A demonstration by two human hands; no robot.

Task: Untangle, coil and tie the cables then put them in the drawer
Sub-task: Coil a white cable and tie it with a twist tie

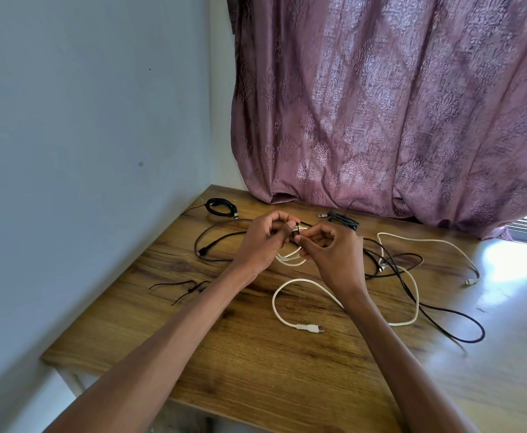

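White cable: a coiled white cable (290,257) was held above the middle of the desk (256,354), between both hands; its loose tail was laid in a curve toward the near edge, ending in a white plug (313,328).
Left hand: the left hand (263,237) was curled round the white coil, thumb and fingers closed on it.
Right hand: the right hand (334,248) was pinched, thumb to fingertip, on a thin black tie (296,234) wrapped at the top of the coil.
Step in hand: the tying of the coil was judged to be under way, the tie not yet drawn tight.
Next move: a steady pull on the tie's free end was judged to be needed, with the coil kept gripped so the loops would not spring apart.
Already bundled: a black coil (221,207) was seen at the far left of the desk, and a dark tied bundle (343,218) near the curtain (396,104).
Left to do: a dark grey cable (212,242) lay loose at left; a black cable (437,320) and another white cable (427,245) were crossed over each other at right.
Spare ties: black ties (187,289) lay near the left edge.
In the way: the right-hand tangle was judged to be the main obstacle; no drawer could be seen.
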